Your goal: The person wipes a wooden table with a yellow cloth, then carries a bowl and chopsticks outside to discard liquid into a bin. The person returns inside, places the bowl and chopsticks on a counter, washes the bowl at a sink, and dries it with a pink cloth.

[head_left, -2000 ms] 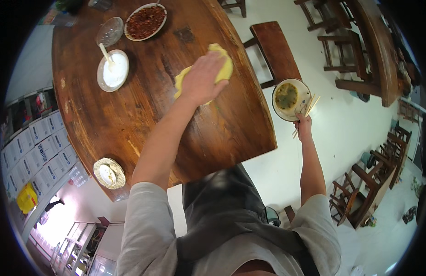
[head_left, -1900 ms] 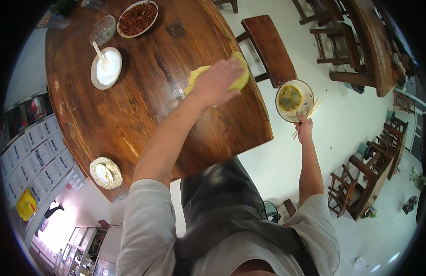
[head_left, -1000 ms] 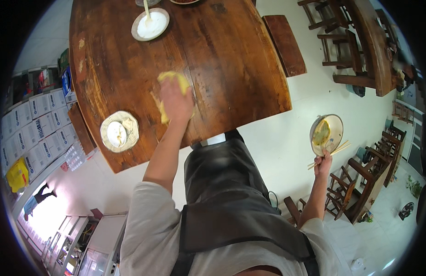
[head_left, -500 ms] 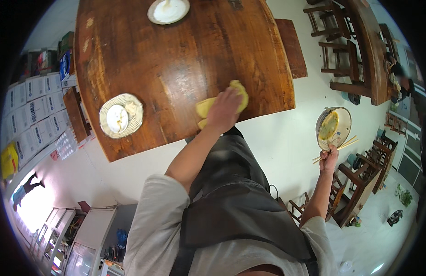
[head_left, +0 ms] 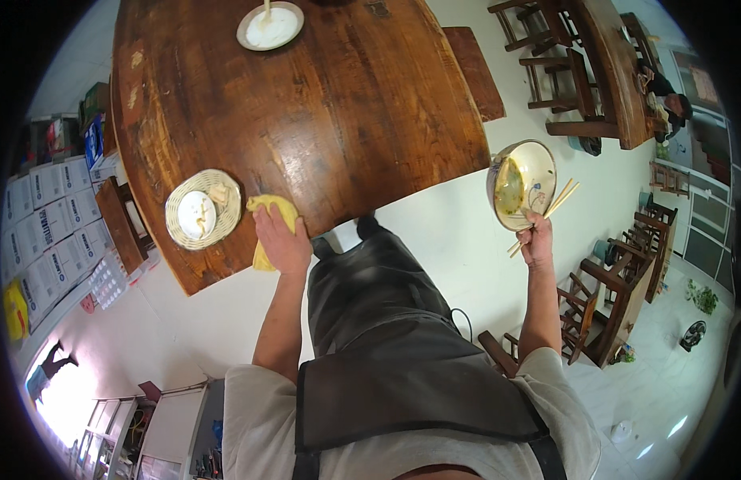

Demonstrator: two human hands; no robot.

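Observation:
My left hand (head_left: 281,242) presses a yellow cloth (head_left: 287,210) onto the near edge of the wooden table (head_left: 330,120), and part of the cloth hangs over that edge. Just left of it lies a pale woven basket (head_left: 176,198) holding a small white dish (head_left: 193,210) and some crumpled tissue (head_left: 219,194). Off the table's right side, my right hand (head_left: 536,240) grips a bowl (head_left: 538,170) by its rim, tilted, with greenish-yellow soup remains inside. A pair of chopsticks (head_left: 566,195) is held in the same hand against the bowl.
A white plate (head_left: 270,30) with a utensil in it sits at the table's far side. A bench (head_left: 474,74) stands along the right. Stacked cartons (head_left: 58,216) line the left. More wooden tables and stools (head_left: 574,84) are at right, with a person (head_left: 670,112) there.
My left hand has wiped the cloth leftward along the near edge, close to the basket. The bowl and chopsticks in my right hand have shifted left and slightly up in view.

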